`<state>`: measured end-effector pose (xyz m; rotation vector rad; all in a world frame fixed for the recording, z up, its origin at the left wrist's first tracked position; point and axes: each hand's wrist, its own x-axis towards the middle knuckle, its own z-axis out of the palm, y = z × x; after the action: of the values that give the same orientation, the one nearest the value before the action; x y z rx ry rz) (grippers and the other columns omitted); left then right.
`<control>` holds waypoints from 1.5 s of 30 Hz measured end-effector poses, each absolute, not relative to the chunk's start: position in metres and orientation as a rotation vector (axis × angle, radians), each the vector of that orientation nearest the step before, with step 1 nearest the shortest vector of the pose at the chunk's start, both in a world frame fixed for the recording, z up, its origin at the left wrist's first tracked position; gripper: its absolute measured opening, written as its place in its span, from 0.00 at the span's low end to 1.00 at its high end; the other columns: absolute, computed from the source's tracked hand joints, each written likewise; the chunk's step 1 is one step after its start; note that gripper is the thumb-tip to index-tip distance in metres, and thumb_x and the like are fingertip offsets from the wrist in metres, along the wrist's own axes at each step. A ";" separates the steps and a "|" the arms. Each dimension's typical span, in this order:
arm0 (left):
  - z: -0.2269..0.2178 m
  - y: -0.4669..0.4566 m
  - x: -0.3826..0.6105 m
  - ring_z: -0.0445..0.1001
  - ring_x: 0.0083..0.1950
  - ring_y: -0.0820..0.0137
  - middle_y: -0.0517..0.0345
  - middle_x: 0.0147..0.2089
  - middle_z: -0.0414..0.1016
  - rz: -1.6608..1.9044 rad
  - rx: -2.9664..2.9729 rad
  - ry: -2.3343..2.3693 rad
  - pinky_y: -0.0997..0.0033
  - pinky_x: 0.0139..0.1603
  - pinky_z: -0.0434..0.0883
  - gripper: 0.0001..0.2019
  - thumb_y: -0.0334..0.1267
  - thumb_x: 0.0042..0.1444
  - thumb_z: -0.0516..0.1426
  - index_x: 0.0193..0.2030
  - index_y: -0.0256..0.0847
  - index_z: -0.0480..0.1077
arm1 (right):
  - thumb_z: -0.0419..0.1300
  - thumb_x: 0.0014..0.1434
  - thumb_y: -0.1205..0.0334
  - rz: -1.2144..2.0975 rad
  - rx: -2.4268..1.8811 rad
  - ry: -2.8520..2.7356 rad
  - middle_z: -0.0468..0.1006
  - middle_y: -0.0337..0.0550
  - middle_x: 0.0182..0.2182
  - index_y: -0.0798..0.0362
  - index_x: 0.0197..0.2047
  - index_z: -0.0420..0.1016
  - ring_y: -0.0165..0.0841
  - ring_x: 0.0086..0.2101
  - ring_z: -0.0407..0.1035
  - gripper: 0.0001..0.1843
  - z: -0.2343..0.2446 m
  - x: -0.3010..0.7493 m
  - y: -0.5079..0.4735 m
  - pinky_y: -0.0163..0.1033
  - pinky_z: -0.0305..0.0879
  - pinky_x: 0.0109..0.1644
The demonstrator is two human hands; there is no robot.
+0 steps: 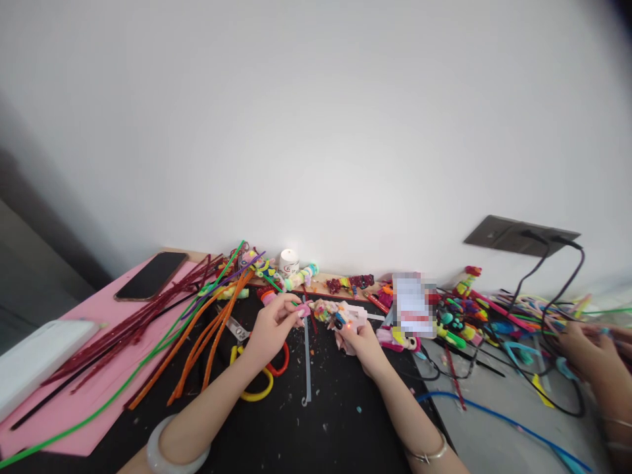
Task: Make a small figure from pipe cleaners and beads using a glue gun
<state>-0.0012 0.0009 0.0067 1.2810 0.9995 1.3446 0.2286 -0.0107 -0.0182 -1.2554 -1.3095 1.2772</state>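
My left hand (276, 324) pinches a small pink fuzzy piece (304, 309), which looks like pipe cleaner, between thumb and fingertips. In my right hand (364, 347) is a pale hot glue gun (356, 315) with a small orange light glowing on it. Its front end points left toward the pink piece and has colourful fluffy bits (323, 309) around it; whether they touch the pink piece I cannot tell. Between my hands a translucent glue stick (307, 368) lies on the black mat (320, 428). Scissors (257, 395) with yellow and red handles lie partly under my left forearm.
Orange pipe cleaners (197, 355) and dark red ones (123, 329) spread over pink card (74, 431) with a phone (152, 276). A paper cup (289, 261) stands by the wall. Finished figures (451, 319) and cables (543, 322) lie right, near another person's hand (587, 352).
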 end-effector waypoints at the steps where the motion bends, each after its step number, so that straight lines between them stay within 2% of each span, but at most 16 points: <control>1: 0.007 0.001 -0.001 0.84 0.31 0.67 0.66 0.29 0.74 1.345 1.277 0.997 0.67 0.38 0.82 0.12 0.44 0.54 0.67 0.41 0.43 0.74 | 0.69 0.54 0.41 1.278 -1.259 -1.313 0.71 0.36 0.17 0.49 0.25 0.71 0.28 0.19 0.59 0.21 -0.019 0.229 -0.011 0.35 0.54 0.24; 8: 0.010 0.000 -0.002 0.83 0.30 0.68 0.66 0.29 0.75 1.343 1.280 0.974 0.68 0.37 0.81 0.11 0.43 0.55 0.67 0.40 0.42 0.75 | 0.69 0.54 0.41 1.297 -1.264 -1.321 0.72 0.35 0.18 0.50 0.29 0.74 0.28 0.18 0.60 0.20 -0.018 0.229 -0.010 0.35 0.55 0.24; 17: 0.006 0.001 -0.002 0.85 0.31 0.67 0.66 0.29 0.76 1.341 1.312 0.988 0.67 0.38 0.82 0.10 0.43 0.56 0.67 0.41 0.43 0.75 | 0.67 0.55 0.41 1.313 -1.271 -1.345 0.71 0.35 0.18 0.49 0.27 0.72 0.28 0.19 0.59 0.20 -0.019 0.229 -0.010 0.34 0.54 0.23; 22: 0.005 0.001 -0.003 0.85 0.31 0.66 0.65 0.30 0.76 1.329 1.312 0.998 0.66 0.39 0.82 0.10 0.43 0.56 0.66 0.41 0.43 0.75 | 0.66 0.56 0.40 1.304 -1.278 -1.362 0.69 0.34 0.18 0.47 0.24 0.68 0.28 0.18 0.58 0.22 -0.019 0.229 -0.009 0.35 0.55 0.23; 27: 0.005 0.001 -0.003 0.85 0.31 0.66 0.66 0.30 0.75 1.328 1.314 0.999 0.66 0.39 0.82 0.11 0.44 0.56 0.66 0.41 0.43 0.75 | 0.68 0.56 0.40 1.304 -1.286 -1.341 0.68 0.34 0.17 0.48 0.26 0.72 0.29 0.19 0.59 0.22 -0.021 0.230 -0.009 0.35 0.57 0.23; 35: 0.007 0.000 -0.003 0.85 0.32 0.66 0.65 0.31 0.76 1.318 1.320 1.007 0.66 0.38 0.83 0.11 0.45 0.57 0.67 0.41 0.43 0.75 | 0.66 0.57 0.38 1.282 -1.290 -1.357 0.68 0.34 0.16 0.48 0.25 0.72 0.29 0.18 0.58 0.23 -0.020 0.230 -0.010 0.35 0.54 0.22; 45: 0.006 0.001 -0.002 0.84 0.32 0.66 0.65 0.30 0.75 1.330 1.300 0.998 0.67 0.37 0.82 0.11 0.44 0.56 0.68 0.41 0.42 0.75 | 0.68 0.54 0.38 1.314 -1.292 -1.300 0.69 0.34 0.17 0.49 0.28 0.74 0.29 0.19 0.58 0.22 -0.017 0.228 -0.011 0.36 0.56 0.23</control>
<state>-0.0022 0.0006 0.0060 1.3001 0.9984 1.3296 0.2282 -0.0111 -0.0170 -1.2920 -1.2999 1.3143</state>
